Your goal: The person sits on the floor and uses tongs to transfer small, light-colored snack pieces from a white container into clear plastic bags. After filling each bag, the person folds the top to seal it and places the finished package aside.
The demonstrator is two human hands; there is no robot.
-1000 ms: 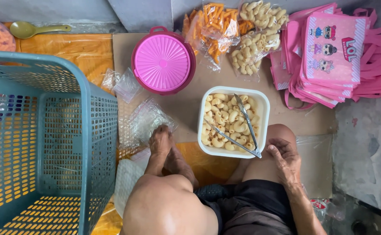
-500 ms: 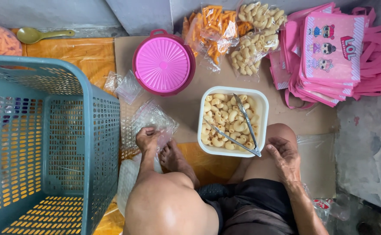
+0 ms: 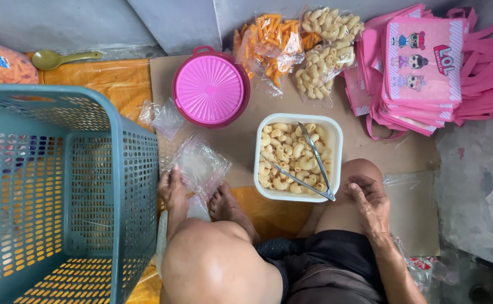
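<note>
My left hand [image 3: 171, 190] is low beside my left knee, its thumb and fingers pinching the left edge of a clear plastic bag [image 3: 200, 166] that lies crumpled on the cardboard. My bare foot [image 3: 225, 206] sits just right of that hand. My right hand [image 3: 370, 200] rests flat on my right knee with fingers apart and nothing in it. It lies close to the near right corner of a white tub [image 3: 334, 134] of pale elbow-shaped snacks. Metal tongs [image 3: 313, 163] lie across the snacks, their joined end pointing at my right hand.
A tall teal mesh basket [image 3: 61, 191] fills the left. A pink lidded pot [image 3: 210, 86] stands behind the bags. Packets of orange and pale snacks [image 3: 297, 45] lie at the back, pink bags [image 3: 426, 67] are stacked right, and a green spoon [image 3: 66, 58] lies far left.
My left hand has slid left along the floor to the edge of the clear plastic bag. My right hand has stayed on the knee.
</note>
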